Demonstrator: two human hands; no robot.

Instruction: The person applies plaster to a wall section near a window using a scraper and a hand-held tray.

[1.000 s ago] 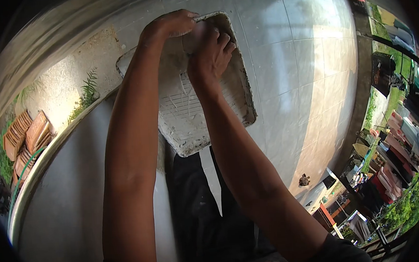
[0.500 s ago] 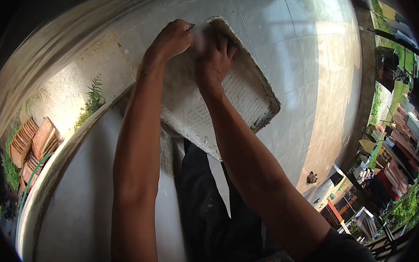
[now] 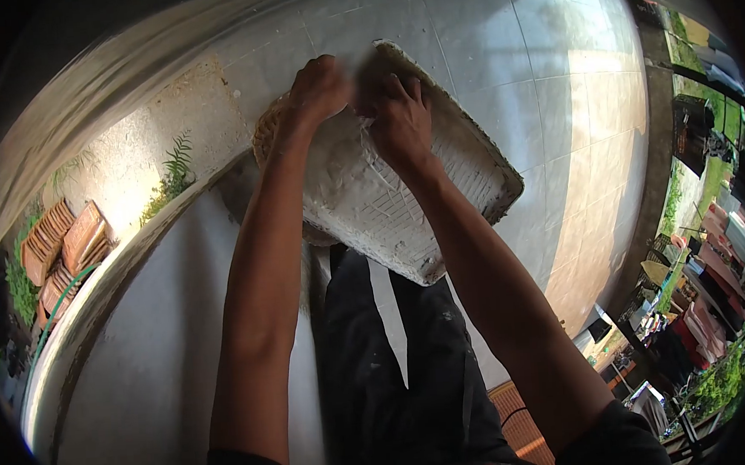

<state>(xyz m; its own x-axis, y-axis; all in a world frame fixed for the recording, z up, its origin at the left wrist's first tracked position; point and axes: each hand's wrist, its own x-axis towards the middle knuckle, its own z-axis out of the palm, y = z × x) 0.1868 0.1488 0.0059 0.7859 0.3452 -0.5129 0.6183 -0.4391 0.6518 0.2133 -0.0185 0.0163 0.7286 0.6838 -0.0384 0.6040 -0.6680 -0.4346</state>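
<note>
A pale, plaster-crusted paint tray [image 3: 459, 189] with a ridged floor lies tilted in front of me, above my knees. My left hand [image 3: 319, 89] is closed at its far left side, fingertips lost in a blurred patch. Over the tray's upper part, my right hand [image 3: 402, 128] has its fingers bent, also reaching into the blur. What either hand grips there is hidden. Thick whitish smears and streaks mark the tray floor beside my right wrist. Beneath its left edge shows a brown woven rim [image 3: 266, 130], partly covered by my left forearm.
A curved grey ledge [image 3: 140, 332] runs along the left. Stacked clay tiles [image 3: 83, 237], a green hose [image 3: 56, 313] and a fern [image 3: 178, 163] lie beyond it. Tiled floor [image 3: 545, 120] spreads to the right, with cluttered goods [image 3: 702, 315] past its edge.
Both hands and the tray have shifted right and slightly down in the view. More of the smeared tray floor and the woven rim shows. My right hand sits lower over the tray.
</note>
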